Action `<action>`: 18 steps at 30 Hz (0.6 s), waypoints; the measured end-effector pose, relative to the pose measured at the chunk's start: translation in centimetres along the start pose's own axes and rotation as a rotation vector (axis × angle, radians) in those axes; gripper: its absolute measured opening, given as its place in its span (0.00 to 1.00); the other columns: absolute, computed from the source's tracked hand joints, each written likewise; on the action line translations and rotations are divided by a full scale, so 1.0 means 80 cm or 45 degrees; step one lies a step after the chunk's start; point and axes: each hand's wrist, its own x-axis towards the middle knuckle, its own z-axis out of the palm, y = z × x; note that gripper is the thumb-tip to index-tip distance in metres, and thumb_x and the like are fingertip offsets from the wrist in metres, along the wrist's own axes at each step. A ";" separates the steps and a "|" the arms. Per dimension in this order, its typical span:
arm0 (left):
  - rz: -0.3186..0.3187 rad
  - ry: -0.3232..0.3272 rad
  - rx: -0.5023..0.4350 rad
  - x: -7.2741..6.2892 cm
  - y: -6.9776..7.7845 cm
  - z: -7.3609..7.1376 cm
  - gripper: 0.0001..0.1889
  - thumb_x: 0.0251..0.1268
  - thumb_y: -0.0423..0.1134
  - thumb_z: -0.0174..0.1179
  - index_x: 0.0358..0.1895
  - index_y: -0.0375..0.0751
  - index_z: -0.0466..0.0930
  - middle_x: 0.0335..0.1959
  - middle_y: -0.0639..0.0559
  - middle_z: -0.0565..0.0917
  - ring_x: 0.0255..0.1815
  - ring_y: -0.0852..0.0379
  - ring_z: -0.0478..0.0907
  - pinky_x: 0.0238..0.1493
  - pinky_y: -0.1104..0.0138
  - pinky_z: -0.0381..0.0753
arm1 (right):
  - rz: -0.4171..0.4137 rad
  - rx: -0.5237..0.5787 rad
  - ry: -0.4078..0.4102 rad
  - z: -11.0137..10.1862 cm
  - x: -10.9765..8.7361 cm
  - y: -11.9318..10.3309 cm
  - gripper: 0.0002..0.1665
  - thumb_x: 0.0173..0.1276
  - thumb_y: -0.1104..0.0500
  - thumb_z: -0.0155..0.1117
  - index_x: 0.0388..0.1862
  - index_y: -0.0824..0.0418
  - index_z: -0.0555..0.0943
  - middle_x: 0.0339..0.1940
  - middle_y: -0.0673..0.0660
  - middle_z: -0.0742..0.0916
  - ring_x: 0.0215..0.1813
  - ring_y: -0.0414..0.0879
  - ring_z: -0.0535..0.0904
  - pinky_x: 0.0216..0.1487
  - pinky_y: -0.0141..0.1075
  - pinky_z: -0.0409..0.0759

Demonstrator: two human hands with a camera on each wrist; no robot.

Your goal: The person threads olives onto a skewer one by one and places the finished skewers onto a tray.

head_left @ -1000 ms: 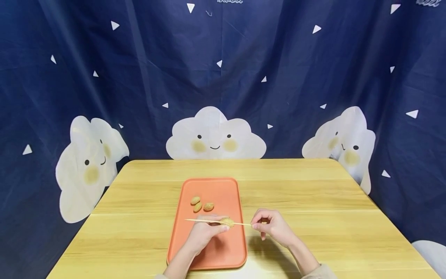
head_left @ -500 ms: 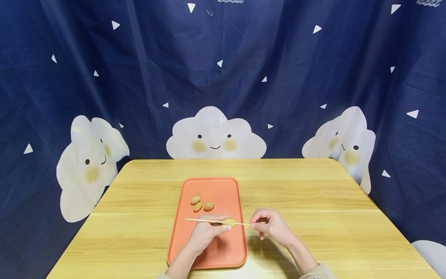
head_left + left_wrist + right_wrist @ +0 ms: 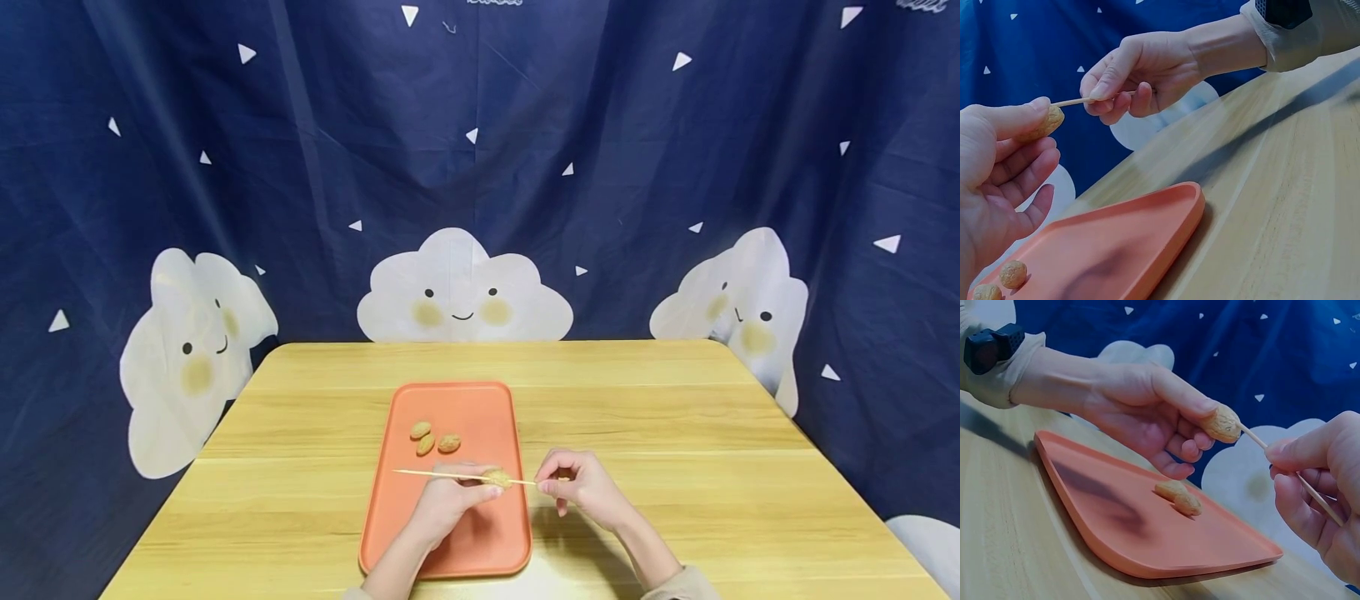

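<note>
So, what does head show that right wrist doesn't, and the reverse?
Head only: all three loose tan pieces (right wrist shows two), the stick beyond the left-hand grip out to its free end, and the right cuff.
Right wrist only: the black device at the left sleeve, and the stick's length inside the right-hand grip.
Both: the two grips, part of the stick, the tan piece on it, orange tray, wooden table, blue curtain.
</note>
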 end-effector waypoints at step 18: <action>0.008 0.008 -0.023 0.006 -0.008 0.015 0.19 0.47 0.29 0.69 0.45 0.24 0.80 0.38 0.43 0.85 0.35 0.60 0.80 0.35 0.72 0.80 | 0.004 0.002 -0.010 -0.003 -0.001 -0.003 0.06 0.55 0.81 0.55 0.29 0.75 0.77 0.25 0.69 0.75 0.21 0.36 0.72 0.13 0.35 0.76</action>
